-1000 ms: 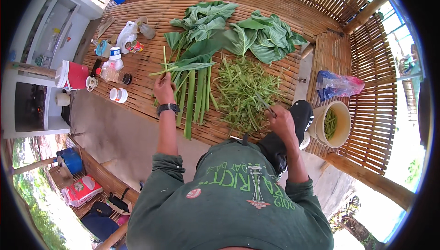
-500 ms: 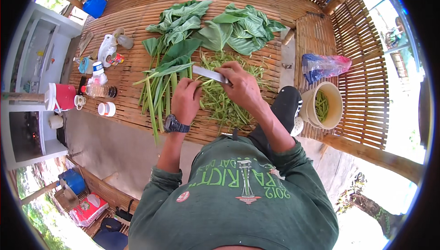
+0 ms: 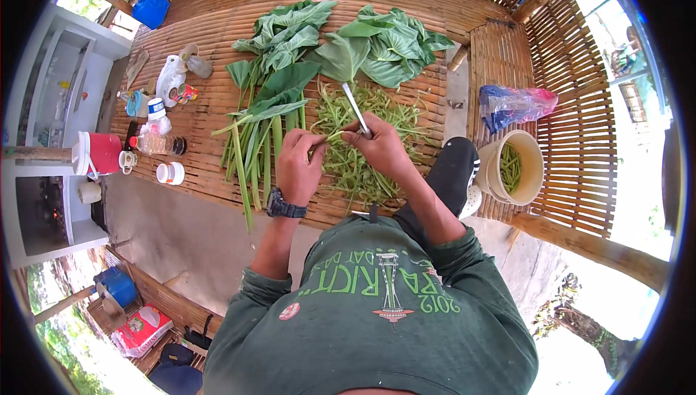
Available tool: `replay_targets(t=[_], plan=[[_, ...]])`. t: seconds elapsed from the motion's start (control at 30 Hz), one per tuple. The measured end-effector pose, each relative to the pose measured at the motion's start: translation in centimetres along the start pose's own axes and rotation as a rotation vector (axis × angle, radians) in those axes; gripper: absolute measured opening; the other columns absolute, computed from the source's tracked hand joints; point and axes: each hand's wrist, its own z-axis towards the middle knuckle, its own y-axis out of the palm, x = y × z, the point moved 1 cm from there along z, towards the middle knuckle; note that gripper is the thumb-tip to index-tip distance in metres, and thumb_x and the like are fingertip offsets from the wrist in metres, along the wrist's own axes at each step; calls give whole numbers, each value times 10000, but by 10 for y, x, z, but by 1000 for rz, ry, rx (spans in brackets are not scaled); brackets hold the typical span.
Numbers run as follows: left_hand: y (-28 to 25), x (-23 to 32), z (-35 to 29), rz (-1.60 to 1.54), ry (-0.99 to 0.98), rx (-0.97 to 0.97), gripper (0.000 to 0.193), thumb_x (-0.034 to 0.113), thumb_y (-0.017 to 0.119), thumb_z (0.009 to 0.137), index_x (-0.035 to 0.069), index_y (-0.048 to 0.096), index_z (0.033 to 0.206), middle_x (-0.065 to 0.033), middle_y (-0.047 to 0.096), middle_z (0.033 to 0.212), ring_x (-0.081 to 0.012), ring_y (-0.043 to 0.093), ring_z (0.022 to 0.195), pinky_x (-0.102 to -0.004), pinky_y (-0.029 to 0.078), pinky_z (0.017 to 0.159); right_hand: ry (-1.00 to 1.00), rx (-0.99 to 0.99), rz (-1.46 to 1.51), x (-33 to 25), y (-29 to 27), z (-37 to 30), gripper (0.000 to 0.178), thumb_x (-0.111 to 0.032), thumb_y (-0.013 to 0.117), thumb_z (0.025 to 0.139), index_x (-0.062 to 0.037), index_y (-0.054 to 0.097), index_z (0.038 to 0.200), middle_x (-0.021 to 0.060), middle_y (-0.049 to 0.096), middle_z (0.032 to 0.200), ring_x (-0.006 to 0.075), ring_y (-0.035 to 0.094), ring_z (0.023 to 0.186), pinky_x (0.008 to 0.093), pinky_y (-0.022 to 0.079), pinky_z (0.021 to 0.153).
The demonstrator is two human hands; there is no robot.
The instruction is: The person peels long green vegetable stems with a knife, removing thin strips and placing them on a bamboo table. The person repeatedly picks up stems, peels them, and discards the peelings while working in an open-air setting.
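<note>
My right hand [image 3: 383, 148] is closed round a knife [image 3: 354, 106], its narrow blade pointing up and away from me. Its thumb and finger also meet a short green stalk piece [image 3: 334, 136]. The other end of that piece is pinched by my left hand [image 3: 300, 164], which wears a dark watch. Under and beyond both hands lies a loose heap of green peelings and strips [image 3: 370, 109]. Long leaf stalks [image 3: 255, 152] lie side by side left of my left hand. Large green leaves [image 3: 388, 47] are spread on the far side, partly folded over one another.
The bamboo-slat table [image 3: 203, 170] carries a bottle of amber liquid [image 3: 156, 144], a white jar [image 3: 170, 173] and a red jug [image 3: 98, 153] at left. At right a cream bucket [image 3: 533, 150] holds cut green pieces, near a blue and pink plastic bag [image 3: 511, 107].
The knife has swung from pointing left to pointing away from me. My hands have come together on the stalk piece, which now shows between their fingertips.
</note>
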Motion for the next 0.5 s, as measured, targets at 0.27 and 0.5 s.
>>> replay_targets(t=[0.27, 0.5], plan=[[7, 8, -4, -65, -44, 57, 175, 9, 827, 840, 15, 737, 989, -116, 670, 985, -298, 679, 882, -397, 547, 749, 466, 32, 963, 4, -9, 1, 163, -171, 741, 1023, -55, 721, 1136, -75, 499, 687, 39, 402, 565, 229, 333, 502], [13, -7, -9, -108, -149, 12, 166, 52, 817, 882, 11, 747, 1027, -123, 672, 991, -279, 686, 880, -377, 546, 758, 362, 405, 1143, 12, -87, -6, 237, -279, 715, 1049, -86, 670, 1179, -83, 432, 709, 28, 378, 573, 208, 316, 496]])
